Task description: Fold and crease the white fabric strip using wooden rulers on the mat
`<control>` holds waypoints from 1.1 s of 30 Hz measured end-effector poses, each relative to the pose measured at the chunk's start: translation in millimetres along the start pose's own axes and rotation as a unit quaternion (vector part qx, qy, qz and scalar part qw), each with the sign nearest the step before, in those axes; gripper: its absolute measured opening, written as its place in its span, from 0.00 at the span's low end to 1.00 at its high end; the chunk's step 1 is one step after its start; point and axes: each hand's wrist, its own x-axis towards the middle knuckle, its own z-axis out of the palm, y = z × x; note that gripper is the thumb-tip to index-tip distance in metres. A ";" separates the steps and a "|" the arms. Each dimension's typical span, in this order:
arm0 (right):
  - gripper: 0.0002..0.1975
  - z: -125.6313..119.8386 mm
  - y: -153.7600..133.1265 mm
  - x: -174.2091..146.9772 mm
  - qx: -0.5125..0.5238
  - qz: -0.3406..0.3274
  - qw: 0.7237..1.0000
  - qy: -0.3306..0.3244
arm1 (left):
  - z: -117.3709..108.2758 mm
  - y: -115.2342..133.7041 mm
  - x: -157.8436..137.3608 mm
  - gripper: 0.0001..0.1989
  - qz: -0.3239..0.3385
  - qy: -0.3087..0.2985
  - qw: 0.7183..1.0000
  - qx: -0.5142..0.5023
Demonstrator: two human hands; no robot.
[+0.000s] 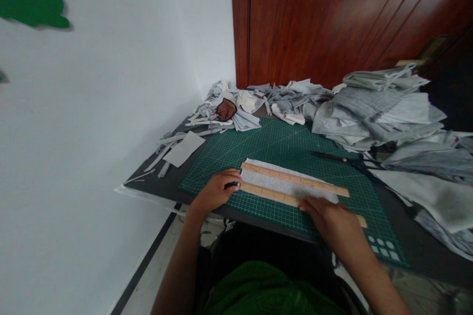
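Note:
A pale grey piece of cloth [273,180] lies on the green cutting mat [281,140]. Two wooden rulers rest lengthwise across it: the far ruler [295,177] along its upper part, the near ruler [271,193] along its lower edge. My left hand [218,191] is closed at the left end, fingers on the cloth's edge and thumb by the near ruler's tip. Over the right half of the near ruler, my right hand [332,219] is closed on it and hides part of the ruler and the cloth's corner.
Black scissors [345,160] lie on the mat's right side. Grey fabric is stacked high [380,113] at the right. Fabric scraps [288,98] line the back, with a brown piece [226,109] among them. A pale rectangle [184,148] lies left of the mat. A white wall borders the left.

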 end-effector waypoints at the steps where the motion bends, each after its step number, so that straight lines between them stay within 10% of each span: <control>1: 0.10 -0.4 -0.5 0.2 -0.002 0.002 1.000 -0.001 | 0.1 -0.3 -0.1 0.12 -0.001 0.001 1.000 0.000; 25: 0.12 -8.5 -8.1 2.0 0.027 0.053 0.997 -0.041 | 8.7 14.7 6.6 0.09 -0.031 0.020 0.998 0.057; 33: 0.12 -15.4 -7.1 6.5 0.044 0.040 0.996 -0.064 | 36.7 47.2 15.9 0.09 -0.036 0.062 0.963 0.260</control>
